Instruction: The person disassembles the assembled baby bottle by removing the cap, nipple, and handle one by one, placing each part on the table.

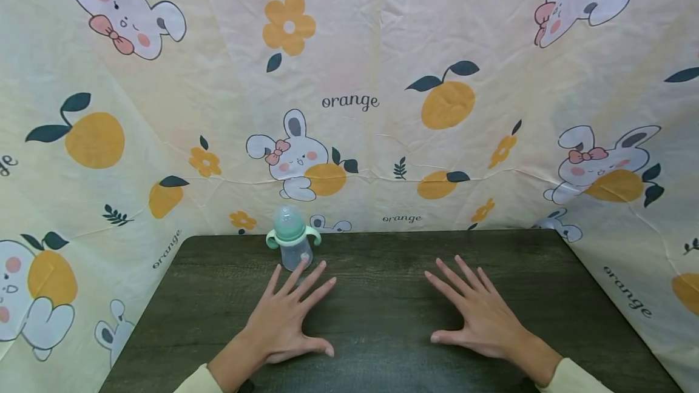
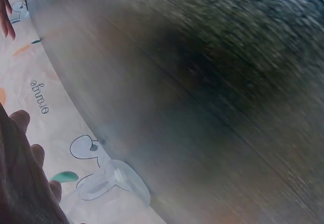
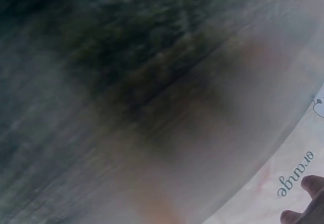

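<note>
A baby bottle (image 1: pixel 290 236) with a pale green domed cap, two green side handles and a clear body stands upright near the table's back edge. My left hand (image 1: pixel 286 320) is spread over the table just in front of it, fingertips overlapping the bottle's base in the head view; whether they touch I cannot tell. In the left wrist view the bottle's clear base (image 2: pixel 129 181) shows beyond the fingers (image 2: pixel 38 155). My right hand (image 1: pixel 483 317) is spread out on the right side, holding nothing. Its fingertips (image 3: pixel 311 183) show at the right wrist view's lower right corner.
The dark wood-grain table (image 1: pixel 382 308) reaches back to a cream cloth (image 1: pixel 360 47) printed with rabbits, oranges and flowers. That cloth hangs behind the table and continues down along both sides.
</note>
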The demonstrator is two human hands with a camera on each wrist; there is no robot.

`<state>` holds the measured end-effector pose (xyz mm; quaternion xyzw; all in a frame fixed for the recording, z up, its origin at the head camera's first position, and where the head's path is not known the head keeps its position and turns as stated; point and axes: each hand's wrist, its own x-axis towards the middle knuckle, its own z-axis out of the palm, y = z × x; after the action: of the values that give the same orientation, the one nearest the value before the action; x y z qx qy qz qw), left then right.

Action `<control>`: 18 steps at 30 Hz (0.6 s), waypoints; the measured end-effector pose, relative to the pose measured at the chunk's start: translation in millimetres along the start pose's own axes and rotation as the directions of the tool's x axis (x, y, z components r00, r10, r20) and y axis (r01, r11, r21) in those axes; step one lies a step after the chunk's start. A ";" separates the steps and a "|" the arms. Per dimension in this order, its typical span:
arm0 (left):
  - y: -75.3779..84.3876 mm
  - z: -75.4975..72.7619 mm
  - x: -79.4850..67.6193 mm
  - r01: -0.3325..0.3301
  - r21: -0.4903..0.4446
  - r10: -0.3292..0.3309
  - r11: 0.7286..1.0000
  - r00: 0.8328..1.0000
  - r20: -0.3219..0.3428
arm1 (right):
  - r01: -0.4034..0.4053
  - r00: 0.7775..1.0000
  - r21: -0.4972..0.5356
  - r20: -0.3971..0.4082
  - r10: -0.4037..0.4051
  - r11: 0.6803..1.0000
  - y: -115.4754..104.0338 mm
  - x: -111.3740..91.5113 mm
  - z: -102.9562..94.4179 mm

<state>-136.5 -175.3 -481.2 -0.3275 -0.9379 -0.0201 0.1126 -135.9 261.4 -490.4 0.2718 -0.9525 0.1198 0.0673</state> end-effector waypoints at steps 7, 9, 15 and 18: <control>-3.5 1.6 -5.3 0.014 0.000 -0.014 1.000 1.000 -0.017 | -0.009 1.000 -0.009 -0.017 0.009 1.000 3.0 -6.4 -1.2; -4.0 1.1 -6.0 0.018 0.001 -0.018 1.000 1.000 -0.018 | -0.012 1.000 -0.008 -0.017 0.012 1.000 3.7 -7.4 -1.6; -7.0 0.1 -8.3 0.036 -0.008 -0.036 0.999 0.999 -0.009 | -0.019 0.999 0.003 -0.031 0.019 1.000 5.5 -9.0 -2.3; -8.3 -0.4 -9.3 0.040 -0.044 -0.041 0.998 0.999 -0.012 | -0.031 0.999 0.031 -0.034 0.032 0.999 6.6 -8.2 -1.7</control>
<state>-134.5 -187.5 -482.6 -0.3106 -0.9429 -0.0451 0.1111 -132.4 271.4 -491.6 0.2558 -0.9534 0.1399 0.0776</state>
